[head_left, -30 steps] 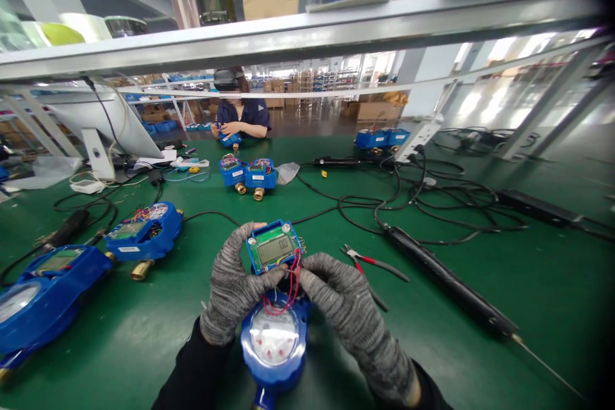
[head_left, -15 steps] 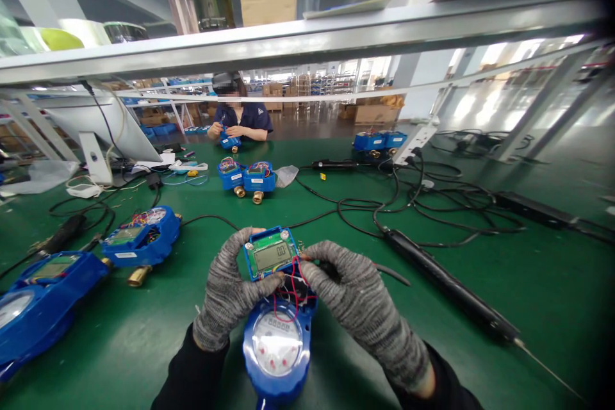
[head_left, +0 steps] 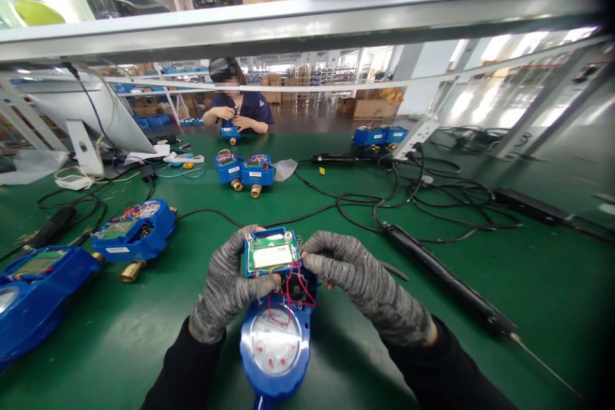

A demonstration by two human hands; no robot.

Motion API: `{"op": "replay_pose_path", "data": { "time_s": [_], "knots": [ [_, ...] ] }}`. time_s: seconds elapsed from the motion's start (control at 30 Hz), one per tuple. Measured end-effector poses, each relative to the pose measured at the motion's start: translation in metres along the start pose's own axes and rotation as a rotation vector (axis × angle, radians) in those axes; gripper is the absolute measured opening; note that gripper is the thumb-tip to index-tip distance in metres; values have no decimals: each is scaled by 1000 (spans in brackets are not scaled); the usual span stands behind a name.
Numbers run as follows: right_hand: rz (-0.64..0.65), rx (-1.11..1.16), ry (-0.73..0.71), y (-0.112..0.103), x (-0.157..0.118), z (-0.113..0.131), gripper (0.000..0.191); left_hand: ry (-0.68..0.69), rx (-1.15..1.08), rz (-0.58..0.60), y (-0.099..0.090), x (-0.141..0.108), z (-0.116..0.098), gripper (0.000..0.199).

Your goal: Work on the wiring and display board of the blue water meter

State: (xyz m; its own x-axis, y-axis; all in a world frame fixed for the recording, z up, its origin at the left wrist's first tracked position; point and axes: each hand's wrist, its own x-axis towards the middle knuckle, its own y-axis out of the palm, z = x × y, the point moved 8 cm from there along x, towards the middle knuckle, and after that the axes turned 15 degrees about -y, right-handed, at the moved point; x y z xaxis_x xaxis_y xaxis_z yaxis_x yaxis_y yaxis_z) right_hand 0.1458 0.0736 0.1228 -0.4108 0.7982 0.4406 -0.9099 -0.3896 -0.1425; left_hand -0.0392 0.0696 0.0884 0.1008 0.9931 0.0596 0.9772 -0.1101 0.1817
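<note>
A display module (head_left: 273,255), a green board with a small screen in a blue frame, is tilted over the open compartment of a blue meter (head_left: 275,341). My left hand (head_left: 227,289), in a grey fingerless glove, grips the module by its left side, thumb along the lower edge. At the module's right edge, the gloved fingers of my right hand (head_left: 358,272) are pinched together; what they hold, if anything, is too small to make out. Red wires (head_left: 300,291) loop from the module into the compartment, where a dark part shows.
More blue meters (head_left: 134,230) stand at left and mid-table (head_left: 244,170). A black rod-like tool (head_left: 449,282) and tangled cables lie right. A person (head_left: 240,106) works opposite, under a shelf (head_left: 288,19). A monitor (head_left: 86,115) stands back left.
The display module has tilted and its screen now shows glare. My right hand's fingers have drawn together at its edge. The red wires have shifted, and the view has moved slightly.
</note>
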Motion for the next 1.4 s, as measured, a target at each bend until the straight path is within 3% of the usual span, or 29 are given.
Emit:
{"op": "replay_pose_path", "data": {
  "time_s": [0.2, 0.5, 0.7, 0.83, 1.07, 1.3, 1.4],
  "knots": [
    [-28, 288, 50, 8, -6, -3, 6, 27, -132, 54, 6, 2, -5, 65],
    [-40, 443, 39, 13, -5, -9, 8, 22, -176, 63, 8, 5, -1, 66],
    [16, 349, 22, 14, -1, -6, 10, 38, -146, -30, 3, 3, -3, 66],
    [75, 309, 124, 17, -3, -10, 16, 63, -125, -46, 1, 4, -6, 66],
    [16, 414, 270, 19, -11, -32, 22, 19, -156, -56, -2, 5, 3, 70],
    [191, 293, 29, 20, 9, -7, 32, -14, -158, -1, 10, 2, -1, 68],
    [231, 295, 13, 22, 12, -5, 33, -10, -123, 6, 12, 0, 1, 69]
  ]
}}
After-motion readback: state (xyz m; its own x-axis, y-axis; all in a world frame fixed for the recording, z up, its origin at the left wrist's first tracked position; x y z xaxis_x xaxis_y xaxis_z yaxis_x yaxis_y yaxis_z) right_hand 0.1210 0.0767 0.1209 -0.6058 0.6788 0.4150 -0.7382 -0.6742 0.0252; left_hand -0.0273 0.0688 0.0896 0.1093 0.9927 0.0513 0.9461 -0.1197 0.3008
